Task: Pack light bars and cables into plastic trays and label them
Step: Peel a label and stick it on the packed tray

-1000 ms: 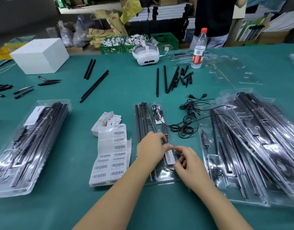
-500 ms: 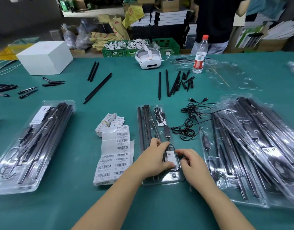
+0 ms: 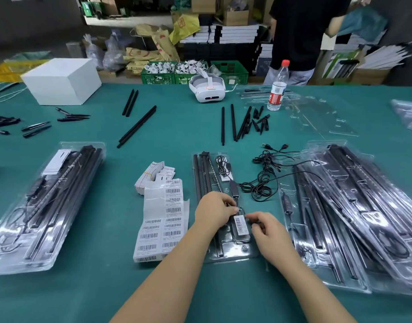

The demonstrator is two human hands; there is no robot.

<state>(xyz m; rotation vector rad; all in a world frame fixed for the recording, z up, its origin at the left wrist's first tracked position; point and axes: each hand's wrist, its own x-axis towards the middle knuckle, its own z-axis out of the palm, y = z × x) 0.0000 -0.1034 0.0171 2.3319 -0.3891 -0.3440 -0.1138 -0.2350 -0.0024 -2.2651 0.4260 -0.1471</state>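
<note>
Teal table [image 3: 102, 287], cluttered shelving [image 3: 130, 19] seemingly behind

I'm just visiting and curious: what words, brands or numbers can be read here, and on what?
Nothing reads clearly.
Barcode label sheet: barcodes and fine print, too small.
Label on the center tray between both hands: barcode, print blurred.
Water bottle: red and white label, unreadable.
Yellow bags at the back: red marks, illegible.
</note>
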